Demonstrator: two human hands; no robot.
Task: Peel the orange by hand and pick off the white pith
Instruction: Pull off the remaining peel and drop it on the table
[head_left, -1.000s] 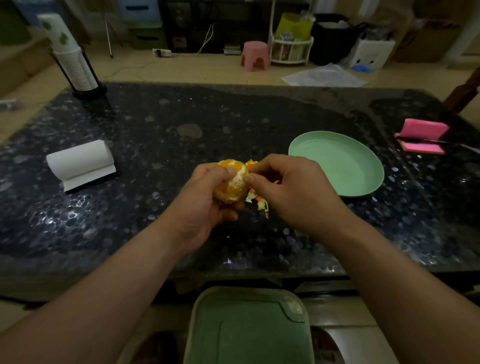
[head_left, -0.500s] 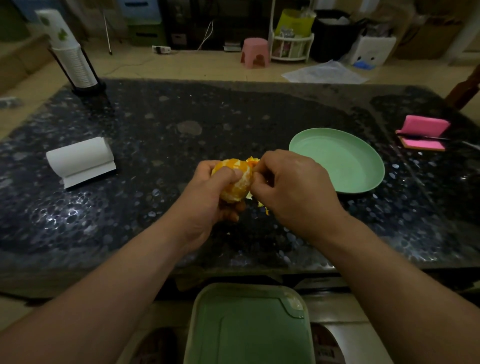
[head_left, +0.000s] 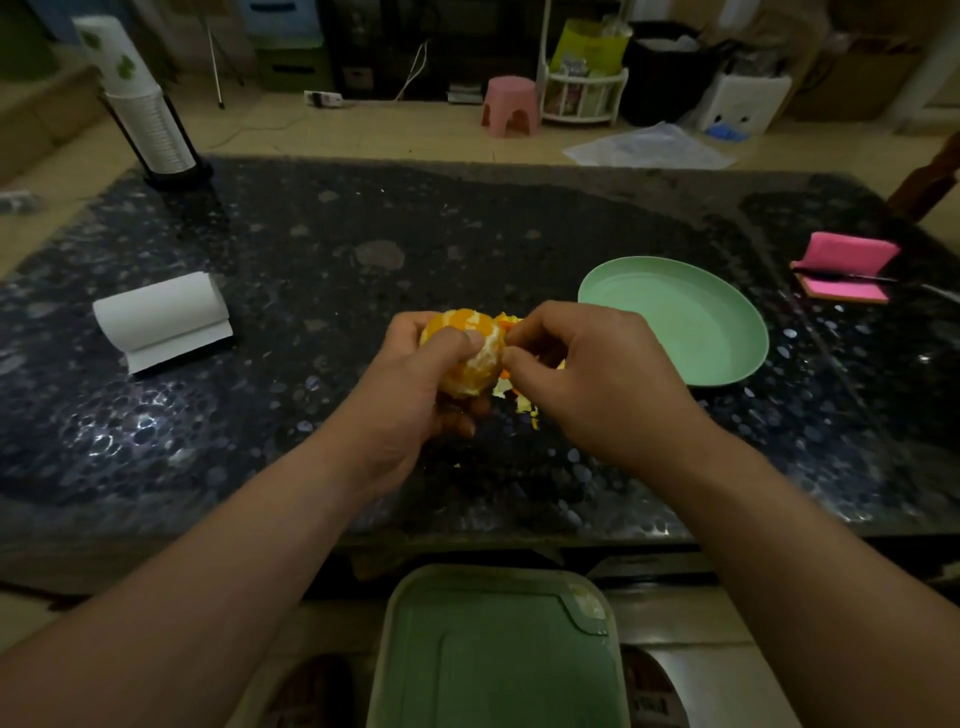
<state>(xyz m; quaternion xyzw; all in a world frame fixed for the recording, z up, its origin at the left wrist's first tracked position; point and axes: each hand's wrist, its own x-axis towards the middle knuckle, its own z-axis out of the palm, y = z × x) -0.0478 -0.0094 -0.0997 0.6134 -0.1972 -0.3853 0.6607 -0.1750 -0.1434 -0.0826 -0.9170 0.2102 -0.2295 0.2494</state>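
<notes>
head view: one orange (head_left: 475, 358), mostly peeled, two hands, one green plate (head_left: 727, 343), one paper roll (head_left: 161, 317), one small heap of peel scraps (head_left: 524, 405). the left hand (head_left: 415, 395) grips the orange from below and the left, thumb across its top, above the dark table (head_left: 311, 234). the right hand (head_left: 597, 384) meets its right side, thumb and forefinger in a narrow pinch on its surface; what they nip is too small to tell.

No text is showing clearly enough to read; dark printing on the white package (head_left: 670, 691) at the bottom edge, right of centre, is appearing only as a blur.
</notes>
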